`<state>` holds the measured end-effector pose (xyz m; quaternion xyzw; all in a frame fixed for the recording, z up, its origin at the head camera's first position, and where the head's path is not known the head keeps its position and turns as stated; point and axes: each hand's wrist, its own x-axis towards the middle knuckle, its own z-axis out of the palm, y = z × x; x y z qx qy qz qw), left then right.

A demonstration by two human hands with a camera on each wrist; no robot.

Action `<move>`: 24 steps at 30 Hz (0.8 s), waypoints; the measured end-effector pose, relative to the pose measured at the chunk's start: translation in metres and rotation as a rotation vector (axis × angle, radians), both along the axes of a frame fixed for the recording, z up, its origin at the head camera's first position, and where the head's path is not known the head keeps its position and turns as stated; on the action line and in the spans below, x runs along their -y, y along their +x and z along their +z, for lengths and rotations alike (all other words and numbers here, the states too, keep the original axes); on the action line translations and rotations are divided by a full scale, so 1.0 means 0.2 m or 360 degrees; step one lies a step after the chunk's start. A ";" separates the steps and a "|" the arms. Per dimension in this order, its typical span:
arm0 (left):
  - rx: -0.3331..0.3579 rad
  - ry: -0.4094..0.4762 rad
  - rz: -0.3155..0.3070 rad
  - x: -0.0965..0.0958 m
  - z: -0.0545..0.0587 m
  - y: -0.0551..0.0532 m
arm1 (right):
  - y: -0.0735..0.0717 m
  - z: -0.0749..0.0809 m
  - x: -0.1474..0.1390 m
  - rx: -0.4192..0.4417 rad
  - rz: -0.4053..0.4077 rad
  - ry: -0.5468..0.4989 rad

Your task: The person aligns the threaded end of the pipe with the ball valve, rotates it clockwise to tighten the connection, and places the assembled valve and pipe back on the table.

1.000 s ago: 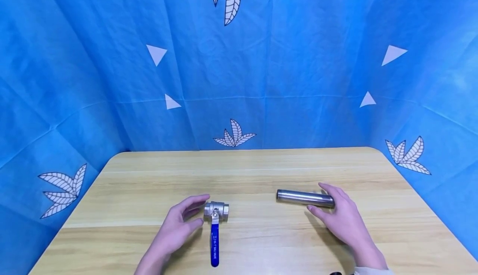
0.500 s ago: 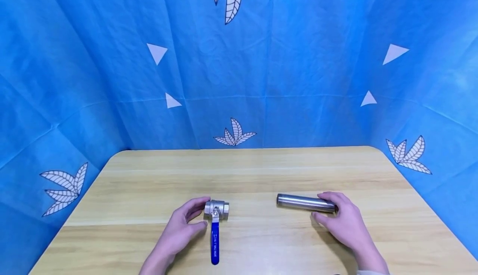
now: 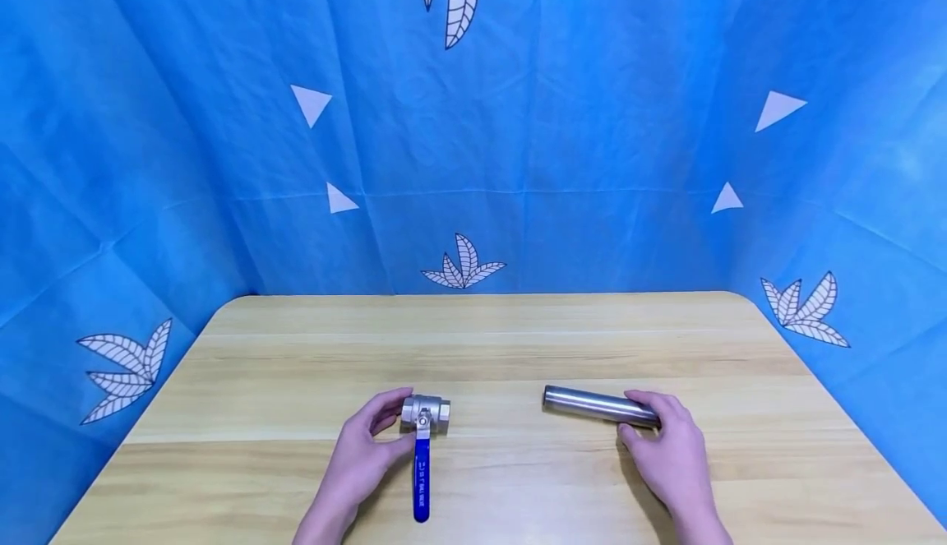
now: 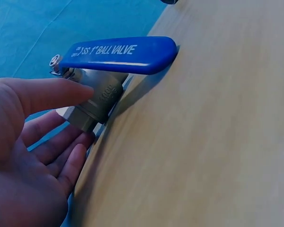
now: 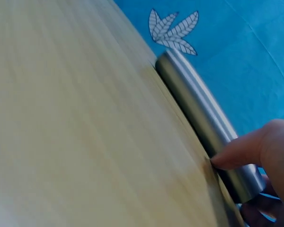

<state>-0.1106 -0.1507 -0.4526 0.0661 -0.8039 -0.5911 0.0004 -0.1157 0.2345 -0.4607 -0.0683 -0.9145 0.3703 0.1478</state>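
A steel ball valve (image 3: 436, 415) with a long blue lever handle (image 3: 422, 479) lies on the wooden table, the lever pointing toward me. My left hand (image 3: 358, 454) grips the left end of its body. In the left wrist view the thumb (image 4: 57, 93) lies along the valve body (image 4: 102, 97), with the other fingers behind and below it. To the right lies a smooth steel pipe (image 3: 584, 403), slightly slanted. My right hand (image 3: 673, 454) pinches its right end. From the right wrist view, the thumb (image 5: 241, 150) presses the near side of the pipe (image 5: 194, 101); the other fingers are partly hidden behind it.
The light wooden table (image 3: 473, 331) has rounded far corners. Blue cloth (image 3: 592, 117) printed with white leaves and triangles hangs behind it and along both sides. A stretch of table separates valve and pipe.
My left hand has moved right and closed in on the valve body. The right hand has drawn in around the pipe end; the pipe has shifted slightly toward me and to the left.
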 end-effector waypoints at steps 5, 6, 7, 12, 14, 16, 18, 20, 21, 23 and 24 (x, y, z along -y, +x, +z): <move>0.0007 0.0019 0.0048 0.00 0.01 -0.01 | 0.01 0.00 0.06 -0.0011 -0.0078 -0.0050; 0.0001 0.0025 0.0054 -0.01 0.01 -0.01 | 0.01 0.00 0.06 -0.0016 -0.0082 -0.0055; -0.0004 0.0029 0.0059 -0.01 0.01 -0.01 | 0.01 0.00 0.07 -0.0019 -0.0086 -0.0060; -0.0037 -0.0012 0.0067 -0.03 0.00 -0.01 | 0.02 0.01 0.07 0.0014 -0.0114 -0.0073; -0.0038 -0.0031 0.0071 -0.04 0.00 -0.01 | 0.02 0.01 0.07 0.0023 -0.0116 -0.0082; -0.0041 -0.0047 0.0066 -0.04 0.00 -0.01 | 0.02 0.00 0.07 0.0017 -0.0117 -0.0082; -0.0046 -0.0061 0.0054 -0.04 0.00 -0.01 | 0.02 0.00 0.06 0.0004 -0.0117 -0.0073; -0.0062 -0.0083 0.0036 -0.04 0.00 -0.01 | 0.02 0.00 0.06 -0.0020 -0.0117 -0.0050; -0.0062 -0.0088 0.0032 -0.04 0.00 -0.01 | 0.02 0.00 0.06 -0.0033 -0.0118 -0.0039; -0.0068 -0.0102 0.0022 -0.04 0.00 -0.01 | 0.02 -0.01 0.05 -0.0059 -0.0124 -0.0019; -0.0069 -0.0109 0.0017 -0.04 -0.01 -0.01 | 0.02 -0.01 0.04 -0.0070 -0.0128 -0.0013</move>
